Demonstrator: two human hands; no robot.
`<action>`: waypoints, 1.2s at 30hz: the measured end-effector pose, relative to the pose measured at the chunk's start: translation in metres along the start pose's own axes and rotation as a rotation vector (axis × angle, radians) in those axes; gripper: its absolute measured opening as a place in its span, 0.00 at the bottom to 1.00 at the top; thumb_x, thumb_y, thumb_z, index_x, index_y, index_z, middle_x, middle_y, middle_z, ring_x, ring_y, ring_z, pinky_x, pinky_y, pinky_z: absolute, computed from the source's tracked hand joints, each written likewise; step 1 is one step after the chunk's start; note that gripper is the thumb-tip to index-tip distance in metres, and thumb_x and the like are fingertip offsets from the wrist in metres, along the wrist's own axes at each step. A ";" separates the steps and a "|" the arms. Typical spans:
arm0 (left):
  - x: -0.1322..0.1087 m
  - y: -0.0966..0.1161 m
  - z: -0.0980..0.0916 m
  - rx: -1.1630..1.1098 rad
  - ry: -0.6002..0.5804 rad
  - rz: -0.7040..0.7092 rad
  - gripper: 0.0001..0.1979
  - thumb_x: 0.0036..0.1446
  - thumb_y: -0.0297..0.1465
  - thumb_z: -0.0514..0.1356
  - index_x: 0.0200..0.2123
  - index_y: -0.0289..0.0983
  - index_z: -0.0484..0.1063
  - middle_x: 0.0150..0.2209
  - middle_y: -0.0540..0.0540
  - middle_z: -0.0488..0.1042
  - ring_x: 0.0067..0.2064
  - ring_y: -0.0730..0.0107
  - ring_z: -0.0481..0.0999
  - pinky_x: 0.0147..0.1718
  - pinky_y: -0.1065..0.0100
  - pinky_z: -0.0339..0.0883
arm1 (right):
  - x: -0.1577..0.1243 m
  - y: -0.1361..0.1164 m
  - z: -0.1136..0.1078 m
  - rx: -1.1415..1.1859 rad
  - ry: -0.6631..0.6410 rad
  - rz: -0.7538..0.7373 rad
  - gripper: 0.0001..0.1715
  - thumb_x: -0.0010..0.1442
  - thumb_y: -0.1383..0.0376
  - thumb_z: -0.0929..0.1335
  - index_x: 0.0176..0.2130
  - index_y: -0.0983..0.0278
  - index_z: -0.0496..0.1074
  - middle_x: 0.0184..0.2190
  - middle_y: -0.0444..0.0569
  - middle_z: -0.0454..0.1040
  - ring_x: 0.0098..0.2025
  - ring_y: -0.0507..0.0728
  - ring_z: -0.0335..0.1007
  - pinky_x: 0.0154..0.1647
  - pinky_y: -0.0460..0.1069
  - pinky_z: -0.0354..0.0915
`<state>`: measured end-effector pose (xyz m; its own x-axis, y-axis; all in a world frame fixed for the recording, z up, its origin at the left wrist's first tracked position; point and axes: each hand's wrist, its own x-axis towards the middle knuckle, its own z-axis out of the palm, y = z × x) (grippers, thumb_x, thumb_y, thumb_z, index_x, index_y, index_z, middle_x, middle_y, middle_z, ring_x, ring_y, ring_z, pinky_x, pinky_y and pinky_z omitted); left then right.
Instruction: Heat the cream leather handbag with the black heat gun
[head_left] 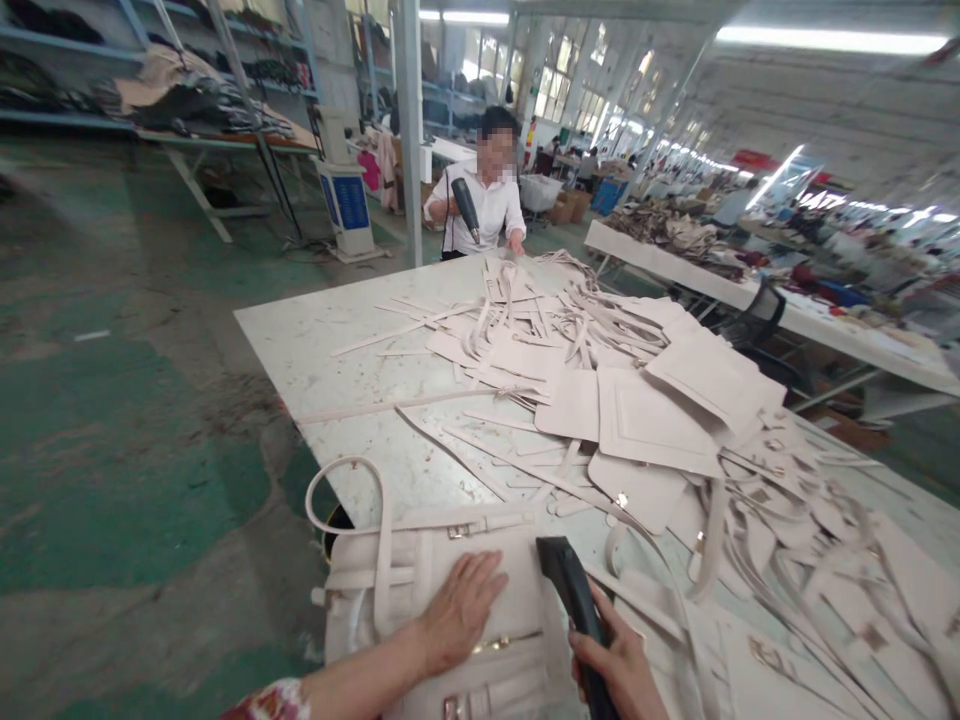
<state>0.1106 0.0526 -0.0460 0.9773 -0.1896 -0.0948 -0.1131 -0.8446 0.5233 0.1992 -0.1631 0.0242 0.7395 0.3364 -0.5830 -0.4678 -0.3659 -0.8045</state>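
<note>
left hand lies flat, outstretched, on beige piece: probably light, pliable; best held by its edge. right hand wraps black tool, likely stiff.

At five o'clock the right hand partly hides the black tool, the bottom edge crops the patterned sleeve at seven, and distant piles at two blur together.

No readable text, labels, brands or numbers, far red patch too small and blurred to read
</note>
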 end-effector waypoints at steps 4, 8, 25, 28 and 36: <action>0.008 0.005 0.005 0.079 -0.057 -0.109 0.37 0.50 0.28 0.54 0.62 0.44 0.43 0.65 0.44 0.35 0.64 0.49 0.32 0.58 0.41 0.32 | 0.020 -0.012 0.023 0.046 -0.068 0.017 0.50 0.42 0.60 0.69 0.60 0.68 0.47 0.16 0.41 0.69 0.14 0.54 0.62 0.12 0.47 0.60; 0.008 0.004 -0.002 0.029 -0.099 -0.087 0.37 0.50 0.29 0.55 0.62 0.44 0.42 0.65 0.46 0.34 0.64 0.50 0.29 0.59 0.42 0.31 | 0.045 -0.025 0.038 0.083 -0.100 -0.023 0.49 0.42 0.59 0.71 0.58 0.68 0.50 0.17 0.41 0.69 0.15 0.53 0.63 0.13 0.47 0.61; -0.002 -0.038 -0.024 -0.099 0.130 -0.020 0.19 0.49 0.24 0.52 0.46 0.38 0.66 0.53 0.43 0.64 0.56 0.62 0.59 0.56 0.57 0.53 | 0.048 -0.034 0.048 -0.009 0.101 -0.118 0.47 0.46 0.57 0.69 0.60 0.66 0.48 0.12 0.39 0.65 0.13 0.53 0.60 0.13 0.45 0.60; -0.003 -0.064 -0.051 0.024 0.276 -0.224 0.19 0.49 0.26 0.55 0.47 0.37 0.64 0.49 0.41 0.63 0.53 0.59 0.59 0.53 0.56 0.53 | 0.028 -0.024 0.043 -0.026 0.036 -0.088 0.47 0.46 0.59 0.68 0.60 0.68 0.49 0.12 0.40 0.66 0.13 0.54 0.60 0.12 0.46 0.59; 0.006 -0.083 -0.048 0.095 0.247 -0.244 0.11 0.54 0.30 0.55 0.42 0.40 0.67 0.39 0.45 0.65 0.43 0.63 0.64 0.43 0.61 0.60 | 0.001 -0.017 0.072 -0.041 -0.211 -0.084 0.42 0.45 0.68 0.64 0.59 0.64 0.51 0.18 0.39 0.66 0.16 0.52 0.62 0.13 0.45 0.58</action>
<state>0.1343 0.1454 -0.0490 0.9900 0.1406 0.0065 0.1243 -0.8950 0.4285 0.1728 -0.0942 0.0292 0.6553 0.5394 -0.5288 -0.3859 -0.3627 -0.8482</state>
